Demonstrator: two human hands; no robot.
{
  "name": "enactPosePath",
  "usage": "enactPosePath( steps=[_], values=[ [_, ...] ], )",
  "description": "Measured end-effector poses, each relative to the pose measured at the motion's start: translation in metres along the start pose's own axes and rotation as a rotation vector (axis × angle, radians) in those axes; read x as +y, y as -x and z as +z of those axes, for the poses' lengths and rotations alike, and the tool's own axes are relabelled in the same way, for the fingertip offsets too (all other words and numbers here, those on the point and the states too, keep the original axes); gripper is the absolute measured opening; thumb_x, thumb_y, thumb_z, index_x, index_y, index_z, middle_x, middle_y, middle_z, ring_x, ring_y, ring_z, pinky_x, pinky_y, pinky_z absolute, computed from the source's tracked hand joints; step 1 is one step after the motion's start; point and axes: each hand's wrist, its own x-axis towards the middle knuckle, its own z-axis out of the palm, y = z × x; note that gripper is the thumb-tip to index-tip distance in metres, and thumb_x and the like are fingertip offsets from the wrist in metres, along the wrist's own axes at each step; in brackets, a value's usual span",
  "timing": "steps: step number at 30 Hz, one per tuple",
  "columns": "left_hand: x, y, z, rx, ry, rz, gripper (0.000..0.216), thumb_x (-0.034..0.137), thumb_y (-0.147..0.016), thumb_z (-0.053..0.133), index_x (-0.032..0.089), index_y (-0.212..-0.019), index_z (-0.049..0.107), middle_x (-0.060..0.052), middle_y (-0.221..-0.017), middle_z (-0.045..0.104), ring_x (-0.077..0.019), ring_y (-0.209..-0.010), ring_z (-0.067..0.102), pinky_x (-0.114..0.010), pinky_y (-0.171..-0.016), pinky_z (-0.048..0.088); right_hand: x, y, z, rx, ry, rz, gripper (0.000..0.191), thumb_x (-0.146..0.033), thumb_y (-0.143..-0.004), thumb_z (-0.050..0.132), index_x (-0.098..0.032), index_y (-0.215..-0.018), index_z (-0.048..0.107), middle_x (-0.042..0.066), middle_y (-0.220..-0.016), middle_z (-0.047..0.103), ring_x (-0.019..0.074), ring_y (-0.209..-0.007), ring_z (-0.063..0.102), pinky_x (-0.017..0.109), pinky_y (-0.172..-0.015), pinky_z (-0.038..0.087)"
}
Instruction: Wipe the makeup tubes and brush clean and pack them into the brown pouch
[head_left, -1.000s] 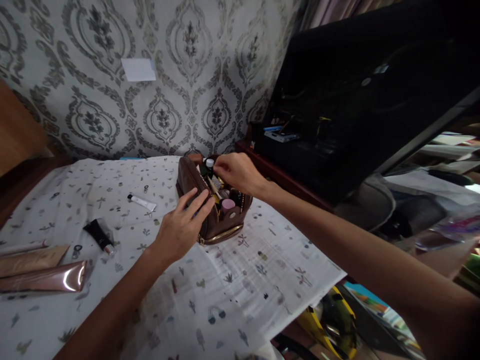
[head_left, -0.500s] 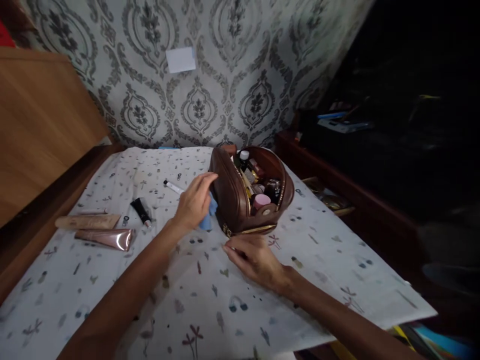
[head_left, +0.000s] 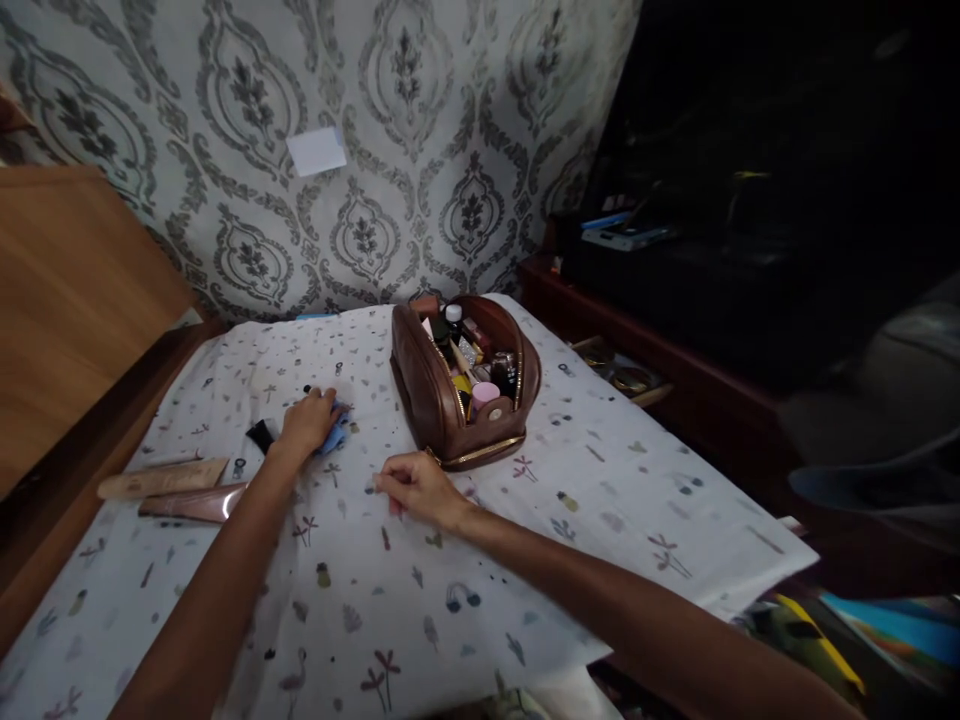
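Note:
My left hand is closed around a crumpled blue cloth, above the tablecloth to the left of the bag. Beneath that hand shows the dark tip of a white pen-like tube, mostly covered. Just left of my wrist lies a small black tube, partly hidden. Below the bag's front corner, my right hand has its fingers curled together; what they hold, if anything, is hidden. A brown cosmetic bag stands unzipped, filled with bottles, a pink-lidded jar and other makeup.
A beige tube and a shiny rose-pink tube lie at the left of the patterned tablecloth. A wooden panel rises at the left. On the right, an open drawer sits beside the table.
My left hand has moved left, away from the bag, carrying the blue cloth over the white tube. My right hand has shifted left too. The head view has turned slightly right.

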Motion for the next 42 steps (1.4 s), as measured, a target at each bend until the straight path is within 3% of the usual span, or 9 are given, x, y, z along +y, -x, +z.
enactPosePath(
  steps=[4, 7, 12, 18, 24, 27, 32, 37, 42],
  values=[
    [0.006, 0.003, -0.009, 0.011, -0.015, 0.037, 0.03, 0.033, -0.1, 0.041, 0.016, -0.116, 0.061, -0.017, -0.119, 0.062, -0.032, -0.107, 0.065, -0.04, -0.085, 0.051, 0.011, 0.001, 0.001, 0.037, -0.066, -0.011, 0.031, -0.042, -0.087, 0.061, -0.017, -0.07, 0.06, -0.004, -0.05, 0.057, 0.0075, -0.045, 0.042, 0.018, -0.046, 0.032],
    [0.012, 0.018, -0.017, 0.118, 0.057, 0.072, 0.028, 0.034, -0.101, 0.039, 0.017, -0.109, 0.061, -0.014, -0.115, 0.062, -0.0287, -0.102, 0.064, -0.037, -0.083, 0.049, 0.016, 0.004, -0.001, 0.073, -0.044, -0.07, 0.022, -0.036, -0.087, 0.06, -0.015, -0.095, 0.065, 0.001, -0.071, 0.065, 0.0094, -0.056, 0.053, 0.018, -0.05, 0.039],
    [0.031, 0.072, -0.029, 0.274, 0.784, 0.152, 0.034, 0.049, -0.098, 0.042, 0.02, -0.082, 0.052, 0.002, -0.07, 0.05, -0.0162, -0.068, 0.053, -0.026, -0.065, 0.044, 0.019, 0.004, 0.001, 0.154, -0.144, -0.102, 0.057, -0.045, -0.087, 0.062, -0.017, -0.135, 0.05, 0.014, -0.126, 0.057, 0.0138, -0.08, 0.065, 0.025, -0.06, 0.055],
    [0.044, 0.109, -0.012, 0.149, 1.244, 0.131, 0.036, 0.054, -0.093, 0.051, 0.02, -0.083, 0.057, 0.004, -0.067, 0.05, -0.0131, -0.062, 0.048, -0.023, -0.057, 0.04, 0.011, 0.006, 0.014, -0.178, -0.369, -0.101, 0.058, -0.074, -0.077, 0.064, -0.019, -0.095, 0.06, 0.0, -0.079, 0.06, 0.0123, -0.061, 0.058, 0.025, -0.053, 0.053],
    [0.022, 0.109, 0.013, 0.493, 1.283, -0.144, 0.036, 0.05, -0.096, 0.048, 0.021, -0.109, 0.063, -0.002, -0.093, 0.066, -0.0169, -0.081, 0.06, -0.025, -0.072, 0.049, 0.006, 0.009, 0.016, -0.069, -0.266, -0.03, 0.057, -0.074, -0.074, 0.067, -0.019, -0.087, 0.059, -0.004, -0.068, 0.056, 0.0087, -0.052, 0.048, 0.022, -0.048, 0.038],
    [0.019, 0.113, 0.015, 0.573, 1.174, -0.017, 0.037, 0.046, -0.099, 0.045, 0.022, -0.123, 0.059, -0.006, -0.116, 0.065, -0.0193, -0.105, 0.061, -0.03, -0.092, 0.049, 0.004, 0.01, 0.015, -0.078, -0.21, -0.03, 0.054, -0.072, -0.076, 0.066, -0.019, -0.083, 0.058, -0.005, -0.064, 0.052, 0.0077, -0.05, 0.041, 0.022, -0.045, 0.03],
    [0.03, 0.117, 0.022, 0.468, 1.031, 0.307, 0.056, 0.042, -0.093, 0.061, 0.021, -0.142, 0.044, -0.013, -0.134, 0.054, -0.0245, -0.126, 0.053, -0.041, -0.109, 0.042, 0.004, 0.014, 0.014, -0.107, -0.256, -0.033, 0.053, -0.071, -0.079, 0.066, -0.02, -0.075, 0.054, -0.007, -0.06, 0.043, 0.0066, -0.048, 0.033, 0.023, -0.045, 0.024],
    [0.03, 0.116, 0.028, 0.422, 1.036, 0.248, 0.045, 0.041, -0.094, 0.058, 0.02, -0.133, 0.049, -0.008, -0.119, 0.06, -0.0215, -0.108, 0.058, -0.035, -0.097, 0.047, -0.001, 0.019, 0.013, -0.209, -0.234, -0.008, 0.05, -0.067, -0.083, 0.065, -0.018, -0.077, 0.056, -0.005, -0.064, 0.049, 0.0066, -0.05, 0.034, 0.023, -0.046, 0.023],
    [0.016, 0.109, 0.027, 0.42, 1.212, 0.088, 0.022, 0.044, -0.096, 0.052, 0.021, -0.093, 0.054, 0.004, -0.073, 0.049, -0.0133, -0.069, 0.05, -0.023, -0.066, 0.043, -0.008, 0.024, 0.015, -0.355, -0.271, 0.046, 0.041, -0.055, -0.078, 0.076, -0.018, -0.088, 0.06, -0.005, -0.068, 0.052, 0.0062, -0.052, 0.037, 0.021, -0.045, 0.025]
  ],
)
